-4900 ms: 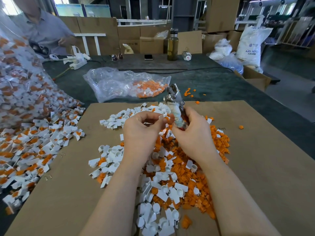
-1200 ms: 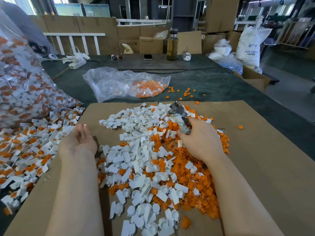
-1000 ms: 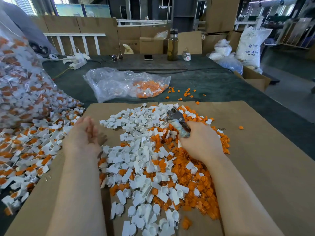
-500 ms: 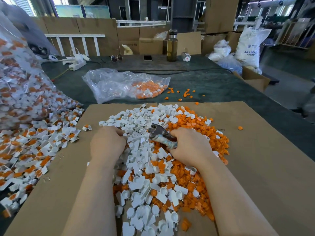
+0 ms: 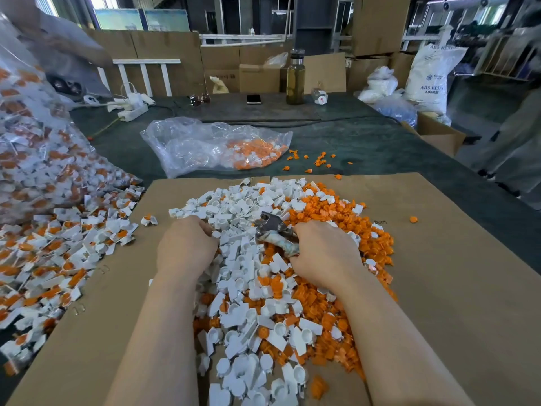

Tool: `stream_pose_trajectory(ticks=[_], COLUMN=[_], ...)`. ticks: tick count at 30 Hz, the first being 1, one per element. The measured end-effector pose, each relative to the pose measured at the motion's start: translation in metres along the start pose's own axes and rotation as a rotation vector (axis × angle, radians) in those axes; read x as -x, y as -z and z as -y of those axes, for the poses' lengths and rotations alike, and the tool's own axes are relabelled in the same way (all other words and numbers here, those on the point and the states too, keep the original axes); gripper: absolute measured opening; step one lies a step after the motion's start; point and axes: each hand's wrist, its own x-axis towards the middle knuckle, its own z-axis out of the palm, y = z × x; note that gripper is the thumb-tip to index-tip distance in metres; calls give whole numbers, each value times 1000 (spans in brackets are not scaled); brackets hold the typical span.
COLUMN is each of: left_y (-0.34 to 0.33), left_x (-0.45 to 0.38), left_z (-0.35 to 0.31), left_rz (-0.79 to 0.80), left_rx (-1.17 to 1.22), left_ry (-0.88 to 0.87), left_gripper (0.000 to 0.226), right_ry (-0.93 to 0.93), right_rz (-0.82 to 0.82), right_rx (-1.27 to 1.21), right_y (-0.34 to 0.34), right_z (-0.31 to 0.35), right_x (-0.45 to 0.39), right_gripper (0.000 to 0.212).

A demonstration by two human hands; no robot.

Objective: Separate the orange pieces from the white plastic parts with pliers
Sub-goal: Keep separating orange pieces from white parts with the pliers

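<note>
1. Cardboard (image 5: 439, 288) covers the counter (image 5: 366, 136), I judge to keep the pieces together.
2. Unsorted parts (image 5: 58, 253) lie at my left, spilling from their bag (image 5: 35, 148), within reach.
3. White parts (image 5: 240, 206) and orange pieces (image 5: 330, 212) make one heap between my hands.
4. My right hand (image 5: 325, 256) grips the pliers (image 5: 275, 230), jaws pointing left, toward the other hand.
5. My left hand (image 5: 187, 250) curls into the white parts; what it holds, I cannot tell.
</note>
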Motion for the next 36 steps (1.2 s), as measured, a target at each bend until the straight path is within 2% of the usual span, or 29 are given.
stream_pose_trajectory(ticks=[3, 8, 13, 18, 21, 25, 29, 34, 36], left_y=[-3, 0, 7, 12, 12, 13, 10, 5, 2], left_x=[-1, 3, 7, 10, 12, 18, 23, 25, 26], left_z=[1, -3, -10, -16, -17, -21, -25, -29, -30], left_rz=[-54, -144, -39, 67, 117, 171, 154, 145, 135], left_rx=[16, 214, 567, 833, 830, 715, 581, 345, 327], left_ry=[-23, -46, 55, 176, 151, 48, -7, -145, -196], left_gripper=[10, 6, 21, 14, 3, 19, 22, 15, 16], right_ry=[8, 15, 19, 15, -8, -50, -73, -87, -93], right_rz=[-8, 1, 28, -97, -183, -229, -249, -300, -323], right_rx=[4, 10, -23, -94, -174, -260, -333, -411, -436], right_y=[0, 1, 0, 2, 5, 5, 4, 6, 6], right_z=[0, -3, -4, -4, -5, -7, -5, -6, -6], right_x=[1, 0, 1, 0, -1, -2, -2, -2, -2], right_gripper=[17, 13, 19, 20, 16, 16, 21, 16, 16])
